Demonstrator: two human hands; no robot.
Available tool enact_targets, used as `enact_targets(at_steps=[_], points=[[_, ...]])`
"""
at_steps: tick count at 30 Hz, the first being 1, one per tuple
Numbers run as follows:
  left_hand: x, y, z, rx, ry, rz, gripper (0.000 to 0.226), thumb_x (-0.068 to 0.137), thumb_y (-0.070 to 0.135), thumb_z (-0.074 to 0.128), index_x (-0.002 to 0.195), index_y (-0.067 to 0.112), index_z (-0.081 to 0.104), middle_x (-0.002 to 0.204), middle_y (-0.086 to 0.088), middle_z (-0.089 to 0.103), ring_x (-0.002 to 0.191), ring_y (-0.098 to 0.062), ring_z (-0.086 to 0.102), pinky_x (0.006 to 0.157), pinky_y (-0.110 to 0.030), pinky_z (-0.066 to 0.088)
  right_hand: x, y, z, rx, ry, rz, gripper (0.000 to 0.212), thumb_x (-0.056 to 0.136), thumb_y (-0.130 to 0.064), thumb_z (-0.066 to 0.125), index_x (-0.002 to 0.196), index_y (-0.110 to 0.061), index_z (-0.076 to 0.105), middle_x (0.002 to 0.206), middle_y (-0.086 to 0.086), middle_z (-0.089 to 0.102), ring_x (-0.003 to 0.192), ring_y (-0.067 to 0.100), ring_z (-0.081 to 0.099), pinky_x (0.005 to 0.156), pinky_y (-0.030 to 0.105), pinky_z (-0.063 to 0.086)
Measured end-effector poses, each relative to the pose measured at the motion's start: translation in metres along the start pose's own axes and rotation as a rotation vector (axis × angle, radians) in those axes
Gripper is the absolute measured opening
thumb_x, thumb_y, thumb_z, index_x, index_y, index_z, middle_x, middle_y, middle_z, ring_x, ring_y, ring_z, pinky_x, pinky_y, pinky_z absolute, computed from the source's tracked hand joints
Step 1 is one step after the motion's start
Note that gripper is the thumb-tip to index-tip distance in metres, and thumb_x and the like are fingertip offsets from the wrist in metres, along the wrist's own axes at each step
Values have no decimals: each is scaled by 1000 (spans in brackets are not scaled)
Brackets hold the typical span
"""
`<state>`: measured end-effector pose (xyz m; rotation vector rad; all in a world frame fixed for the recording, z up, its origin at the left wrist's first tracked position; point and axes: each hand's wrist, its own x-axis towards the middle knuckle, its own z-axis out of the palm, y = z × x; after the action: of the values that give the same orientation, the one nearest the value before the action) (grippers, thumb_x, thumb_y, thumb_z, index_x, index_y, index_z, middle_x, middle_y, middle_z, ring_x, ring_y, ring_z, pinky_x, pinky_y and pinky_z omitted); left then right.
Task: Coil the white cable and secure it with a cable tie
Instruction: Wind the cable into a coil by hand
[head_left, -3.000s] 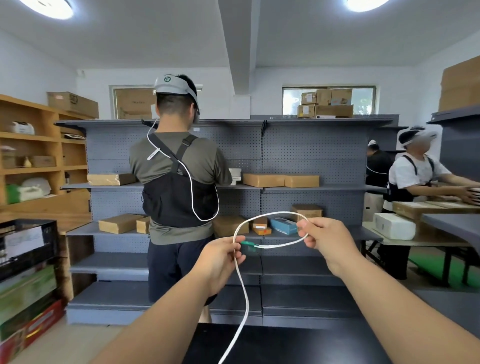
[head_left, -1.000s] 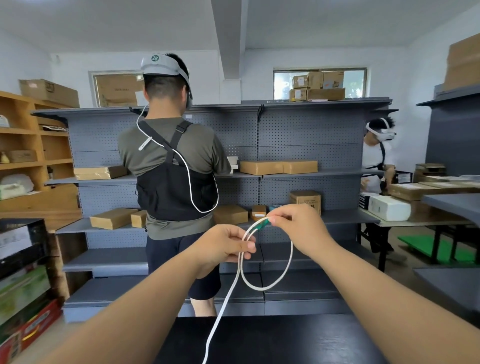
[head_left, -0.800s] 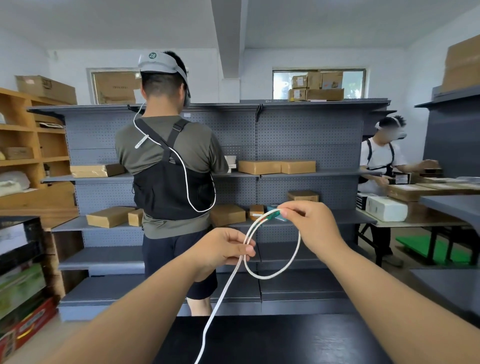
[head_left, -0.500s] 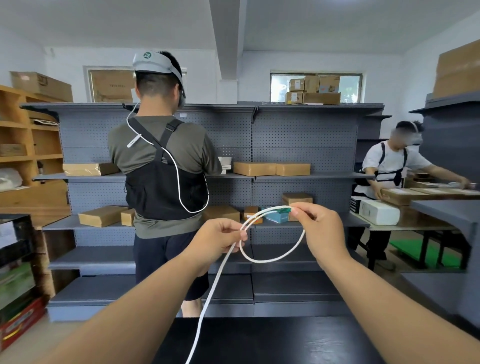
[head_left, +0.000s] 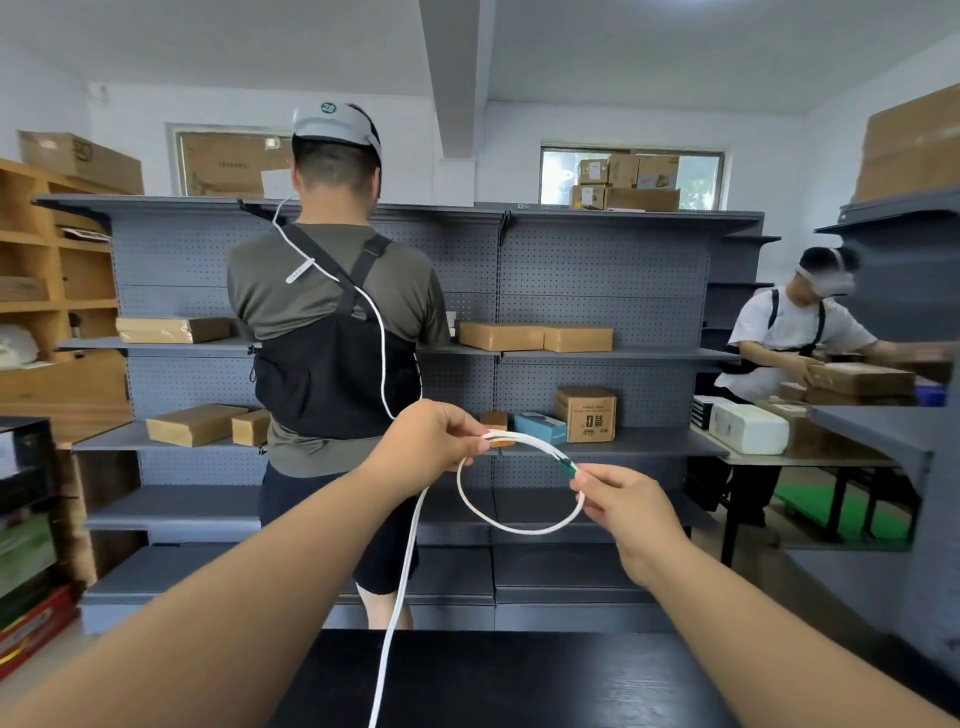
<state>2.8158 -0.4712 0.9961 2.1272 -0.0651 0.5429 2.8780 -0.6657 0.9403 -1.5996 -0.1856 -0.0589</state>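
Left hand (head_left: 431, 447) has its thumb and fingertips (head_left: 470, 434) clamped on the cable (head_left: 519, 530), right where two strands sit side by side. Right hand (head_left: 631, 512) has its fingers (head_left: 592, 478) pinched together on the cable just behind the green plug (head_left: 567, 467), which pokes out toward the left fingers.

What's new: half a second ago the right hand was up level with the left. Now it has dropped lower and out to the side, and the loop hangs below and between the two pinches instead of stretching across. So the first turn looks closed and smaller than the wide one from a few seconds back. Probably one coil down, plenty to go.

From the left fingers the loose tail runs straight down to the black table (head_left: 519, 675) and out of view. No cable tie anywhere that shows, so securing looks a long way off. Grey shelves (head_left: 597, 249) sit well beyond both hands.
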Motion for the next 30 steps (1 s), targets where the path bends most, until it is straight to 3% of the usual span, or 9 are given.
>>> enact_targets(at_steps=[4, 8, 12, 17, 22, 26, 30], points=[[5, 9, -3, 163, -18, 43, 21, 81, 14, 69, 66, 27, 67, 56, 5, 60, 54, -8, 51, 63, -25, 48, -2, -10, -1, -230, -62, -89, 22, 93, -18, 54, 110, -18, 68, 102, -1, 67, 99, 17, 59, 78, 24, 48], [6, 17, -6, 272, -39, 79, 15, 82, 15, 69, 69, 24, 68, 54, 8, 58, 49, -4, 46, 50, -11, 38, -7, -30, 5, -365, -146, -276, 25, 93, -21, 54, 116, -21, 64, 108, -8, 62, 101, 10, 55, 79, 21, 41], [8, 16, -8, 381, -77, 133, 4, 82, 17, 69, 79, 17, 71, 58, 9, 57, 56, -6, 49, 52, -9, 36, -7, -45, 21, -670, -198, -444, 29, 92, -26, 55, 120, -22, 62, 114, -7, 64, 104, 10, 57, 87, 23, 42], [8, 11, -11, 455, -102, 180, 8, 83, 17, 68, 87, 12, 73, 67, 5, 59, 58, -2, 48, 54, -3, 36, -8, -56, 39, -977, -225, -546, 23, 93, -27, 52, 101, -18, 71, 87, 4, 66, 83, 21, 57, 67, 29, 39], [8, -1, -19, 457, -142, 185, 8, 83, 16, 68, 87, 12, 73, 63, 6, 58, 52, 2, 48, 52, -5, 36, -7, -56, 52, -973, -257, -495, 20, 92, -26, 55, 98, -18, 73, 76, 2, 58, 70, 17, 48, 53, 22, 32], [8, -12, -23, 433, -157, 197, 8, 83, 15, 68, 87, 10, 73, 59, 13, 55, 49, 11, 48, 54, -5, 36, -7, -54, 60, -988, -267, -487, 21, 91, -26, 56, 94, -15, 73, 73, 4, 56, 69, 16, 46, 51, 22, 30], [7, -25, -23, 290, -133, 152, 1, 81, 14, 70, 81, 15, 70, 63, 12, 60, 56, 3, 51, 61, -13, 40, -7, -56, 64, -1007, -275, -497, 21, 91, -25, 55, 90, -14, 73, 71, 4, 55, 69, 16, 46, 52, 22, 29]])
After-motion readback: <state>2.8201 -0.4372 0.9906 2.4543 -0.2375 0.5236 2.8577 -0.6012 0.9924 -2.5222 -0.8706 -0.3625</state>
